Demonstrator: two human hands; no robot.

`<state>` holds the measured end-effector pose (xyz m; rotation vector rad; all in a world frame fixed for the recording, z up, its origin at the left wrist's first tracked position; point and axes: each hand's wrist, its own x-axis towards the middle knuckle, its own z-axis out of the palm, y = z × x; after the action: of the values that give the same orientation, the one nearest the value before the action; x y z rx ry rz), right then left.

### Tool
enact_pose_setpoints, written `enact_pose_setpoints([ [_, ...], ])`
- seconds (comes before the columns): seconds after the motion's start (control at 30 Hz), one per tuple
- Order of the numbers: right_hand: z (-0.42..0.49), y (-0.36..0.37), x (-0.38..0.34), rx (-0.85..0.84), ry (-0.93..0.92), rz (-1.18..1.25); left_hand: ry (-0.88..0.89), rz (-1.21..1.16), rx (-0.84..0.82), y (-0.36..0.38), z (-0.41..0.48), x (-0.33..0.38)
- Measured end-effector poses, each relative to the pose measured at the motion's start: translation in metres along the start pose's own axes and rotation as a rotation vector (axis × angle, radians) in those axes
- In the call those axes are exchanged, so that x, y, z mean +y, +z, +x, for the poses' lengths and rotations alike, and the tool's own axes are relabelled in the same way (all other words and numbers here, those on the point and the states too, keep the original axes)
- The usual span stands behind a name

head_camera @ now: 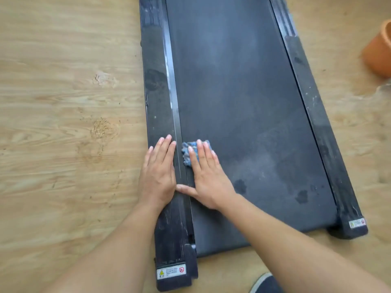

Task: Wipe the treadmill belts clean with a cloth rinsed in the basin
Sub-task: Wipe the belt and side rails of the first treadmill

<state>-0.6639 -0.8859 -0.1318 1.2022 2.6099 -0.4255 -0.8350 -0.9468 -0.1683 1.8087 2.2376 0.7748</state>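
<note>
Since the cloth (pixel 187 153) is a small soft wad, blue and bunched, it should weigh next to nothing and squash flat under load. Probably damp, so expect drag on the belt (pixel 243 102) rather than slip. No grip needed for wiping, palm pressure on top will do; to lift it for a rinse, gather it in the fingers.

It sits lower centre of the frame, at the belt's left edge, just beside the left side rail (pixel 156 92).

Right hand (pixel 208 178) lies flat over it, fingers straight, pressing down, thumb splayed toward the rail. The cloth pokes out around the fingertips.

Left hand (pixel 158 172) lies flat on the rail, fingers straight and close together, holding nothing. Looks like bracing. The hands are side by side, right thumb about touching the left hand.

Belt is dark and matte, with a greyish dusty haze up the middle and darker blotches at lower right, likely wet spots.

Orange basin (pixel 378 51) is at the right edge, upper part, well apart from the cloth. Contents not visible.
</note>
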Motion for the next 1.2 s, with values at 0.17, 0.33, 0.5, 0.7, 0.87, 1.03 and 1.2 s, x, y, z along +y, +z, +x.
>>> enact_pose_setpoints([
  [0.17, -0.033, 0.002, -0.005, -0.091, 0.035, 0.000, 0.000, 0.001, -0.013, -0.001, -0.005, 0.000],
  [0.33, -0.103, 0.005, -0.029, -0.152, 0.117, 0.047, 0.004, 0.014, -0.010, -0.005, -0.004, 0.002],
  [0.5, -0.063, 0.012, -0.022, 0.037, 0.084, 0.102, 0.007, 0.028, -0.018, -0.006, -0.004, 0.006],
  [0.7, -0.133, 0.054, -0.037, 0.034, 0.020, 0.089, -0.010, 0.063, -0.011, -0.006, -0.005, 0.008],
  [0.87, -0.161, 0.066, -0.027, 0.060, -0.051, 0.021, -0.083, 0.058, 0.038, -0.005, -0.001, 0.020],
  [1.03, -0.010, 0.025, -0.005, 0.189, 0.148, 0.059, -0.060, 0.051, 0.052, -0.001, 0.003, 0.016],
  [1.2, -0.021, 0.028, -0.021, 0.180, 0.110, 0.060, -0.055, 0.056, 0.051, -0.002, 0.002, 0.017],
])
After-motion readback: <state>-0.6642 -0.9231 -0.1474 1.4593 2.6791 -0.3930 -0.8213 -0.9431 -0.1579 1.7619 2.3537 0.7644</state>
